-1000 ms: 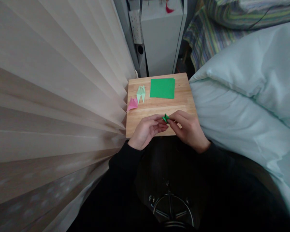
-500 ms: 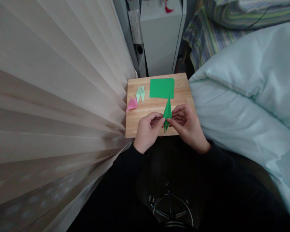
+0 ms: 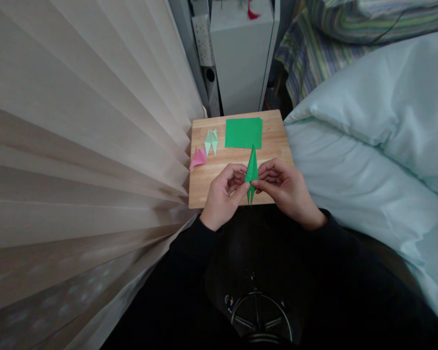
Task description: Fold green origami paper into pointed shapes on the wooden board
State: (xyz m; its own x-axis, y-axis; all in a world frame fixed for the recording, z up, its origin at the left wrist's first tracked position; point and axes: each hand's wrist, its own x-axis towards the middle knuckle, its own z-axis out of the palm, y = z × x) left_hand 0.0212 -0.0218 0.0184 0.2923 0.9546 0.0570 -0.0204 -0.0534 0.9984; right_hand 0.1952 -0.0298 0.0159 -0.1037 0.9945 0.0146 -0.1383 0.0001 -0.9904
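Fingers of my left hand (image 3: 221, 197) and right hand (image 3: 294, 194) pinch the green fold (image 3: 252, 167) by its sides over the surface's (image 3: 273, 136) near part, probably to steady its creases; the paper (image 3: 243, 132) lies farther off, likely for elbow room.

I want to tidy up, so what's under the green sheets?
The wooden board shows around the edges of the green sheets; whatever lies directly beneath them is covered.
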